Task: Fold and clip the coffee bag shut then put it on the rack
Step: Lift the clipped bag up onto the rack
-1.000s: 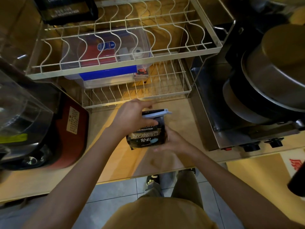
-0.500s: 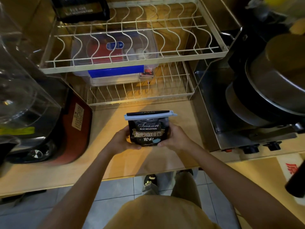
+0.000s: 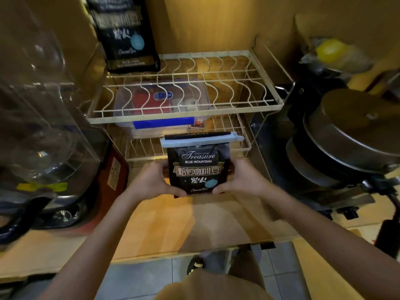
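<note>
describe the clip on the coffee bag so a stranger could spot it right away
Start at the white wire rack on the wooden counter. In front of it, both hands hold a black coffee bag upright. The clip is the pale blue bar across its folded top, the only light-coloured strip on the bag.

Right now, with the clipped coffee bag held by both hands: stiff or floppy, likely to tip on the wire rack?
The coffee bag looks soft-sided: its foil creases below the clip, so it probably gives under the left hand and right hand. The clipped top likely stays rigid. On the rack, it may lean between wires.
</note>
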{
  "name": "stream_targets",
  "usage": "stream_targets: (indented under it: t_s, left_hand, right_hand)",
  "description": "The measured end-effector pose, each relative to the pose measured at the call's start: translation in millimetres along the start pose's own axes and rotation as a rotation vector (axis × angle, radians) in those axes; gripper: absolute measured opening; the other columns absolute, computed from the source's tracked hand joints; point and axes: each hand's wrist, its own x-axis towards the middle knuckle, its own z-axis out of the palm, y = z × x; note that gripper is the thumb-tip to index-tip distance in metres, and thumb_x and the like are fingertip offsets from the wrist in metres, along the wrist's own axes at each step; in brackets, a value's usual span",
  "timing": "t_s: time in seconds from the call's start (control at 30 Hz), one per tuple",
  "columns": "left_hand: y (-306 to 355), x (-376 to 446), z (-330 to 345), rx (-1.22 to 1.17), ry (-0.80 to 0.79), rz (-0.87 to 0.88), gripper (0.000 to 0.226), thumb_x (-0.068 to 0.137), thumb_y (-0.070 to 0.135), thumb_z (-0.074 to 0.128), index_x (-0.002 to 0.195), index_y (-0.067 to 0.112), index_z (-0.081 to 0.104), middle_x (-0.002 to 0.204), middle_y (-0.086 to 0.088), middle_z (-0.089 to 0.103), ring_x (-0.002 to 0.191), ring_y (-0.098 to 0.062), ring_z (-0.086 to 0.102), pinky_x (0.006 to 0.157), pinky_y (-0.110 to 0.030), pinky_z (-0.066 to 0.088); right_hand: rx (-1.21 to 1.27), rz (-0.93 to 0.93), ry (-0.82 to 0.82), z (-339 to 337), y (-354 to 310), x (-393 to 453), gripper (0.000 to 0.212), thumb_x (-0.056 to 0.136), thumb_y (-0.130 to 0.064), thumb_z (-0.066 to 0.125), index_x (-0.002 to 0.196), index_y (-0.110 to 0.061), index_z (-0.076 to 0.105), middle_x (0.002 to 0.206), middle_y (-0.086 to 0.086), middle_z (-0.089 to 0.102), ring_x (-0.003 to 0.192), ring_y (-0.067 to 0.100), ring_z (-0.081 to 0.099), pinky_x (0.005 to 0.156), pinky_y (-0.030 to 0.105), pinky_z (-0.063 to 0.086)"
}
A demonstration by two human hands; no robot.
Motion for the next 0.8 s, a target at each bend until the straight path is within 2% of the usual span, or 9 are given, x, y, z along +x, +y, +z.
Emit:
stream_targets:
  t_s: [0.03,0.13,0.3,0.4,0.47,0.53,0.63,0.73,0.8]
  left_hand:
    - [10,0,-10,0.026,0.012,0.029,0.064,0.051,0.016,0.086,0.106,0.020,0.054,0.100,0.012,0.059,0.089,0.003,0.053,0.070,0.005,0.039]
    - [45,0,-41,0.033,0.052,0.098,0.062,0.048,0.016,0.086,0.101,0.026,0.054,0.101,0.012,0.062,0.091,0.004,0.057,0.074,0.000,0.043]
    - [95,4,-94,0.028,0.083,0.140,0.052,0.049,0.014,0.086,0.089,0.029,0.056,0.088,0.017,0.064,0.077,0.019,0.058,0.064,0.001,0.043]
    - [117,9,-119,-0.016,0.119,0.208,0.050,0.055,0.014,0.083,0.099,0.020,0.061,0.098,0.010,0.067,0.087,0.007,0.062,0.072,-0.005,0.047]
    - [127,15,-130,-0.054,0.165,0.248,0.042,0.059,0.014,0.080,0.095,0.024,0.060,0.095,0.009,0.067,0.080,0.005,0.064,0.066,-0.011,0.050]
    - [134,25,-136,-0.089,0.234,0.275,0.038,0.062,0.014,0.077,0.092,0.028,0.059,0.093,0.010,0.066,0.075,0.004,0.063,0.065,-0.015,0.049]
    - [135,50,-142,-0.195,0.355,0.262,0.034,0.065,0.010,0.075,0.091,0.027,0.061,0.093,0.010,0.066,0.085,0.000,0.063,0.078,-0.023,0.049]
    - [132,76,-141,-0.299,0.457,0.227,0.037,0.068,0.008,0.073,0.101,0.019,0.061,0.102,0.001,0.068,0.097,-0.010,0.062,0.089,-0.035,0.051]
    - [131,93,-136,-0.306,0.539,0.196,0.044,0.070,0.007,0.071,0.111,0.013,0.058,0.111,-0.006,0.066,0.100,-0.015,0.061,0.091,-0.036,0.050]
  right_hand:
    - [-0.024,-0.026,0.016,-9,-11,0,0.073,0.057,-0.015,0.085,0.120,-0.019,0.048,0.112,-0.012,0.054,0.107,0.005,0.051,0.094,0.024,0.044]
    - [-0.053,-0.095,0.048,-38,-44,1,0.067,0.056,-0.016,0.086,0.113,-0.023,0.051,0.103,-0.017,0.057,0.095,-0.003,0.055,0.080,0.011,0.046]
    - [0.033,-0.166,0.093,-80,-87,8,0.060,0.056,-0.013,0.086,0.106,-0.027,0.055,0.098,-0.018,0.063,0.089,-0.011,0.060,0.073,0.008,0.049]
    - [0.121,-0.208,0.129,-102,-109,19,0.059,0.060,-0.009,0.083,0.106,-0.030,0.052,0.098,-0.019,0.062,0.085,-0.019,0.058,0.067,0.002,0.047]
    - [0.181,-0.236,0.184,-114,-121,32,0.061,0.060,-0.007,0.082,0.106,-0.031,0.049,0.097,-0.019,0.062,0.083,-0.020,0.058,0.066,0.001,0.047]
    - [0.226,-0.254,0.237,-125,-130,48,0.060,0.061,-0.004,0.080,0.109,-0.024,0.050,0.099,-0.015,0.063,0.089,-0.011,0.062,0.073,0.007,0.051]
    - [0.243,-0.277,0.295,-134,-139,73,0.059,0.064,-0.008,0.080,0.116,-0.015,0.052,0.110,-0.004,0.064,0.105,0.006,0.059,0.090,0.026,0.050]
    - [0.343,-0.267,0.313,-137,-135,100,0.061,0.066,-0.007,0.078,0.120,-0.017,0.052,0.119,0.002,0.061,0.110,0.014,0.057,0.095,0.035,0.047]
    - [0.424,-0.215,0.313,-136,-129,120,0.064,0.066,-0.005,0.076,0.123,-0.016,0.049,0.126,0.007,0.057,0.115,0.019,0.055,0.095,0.037,0.047]
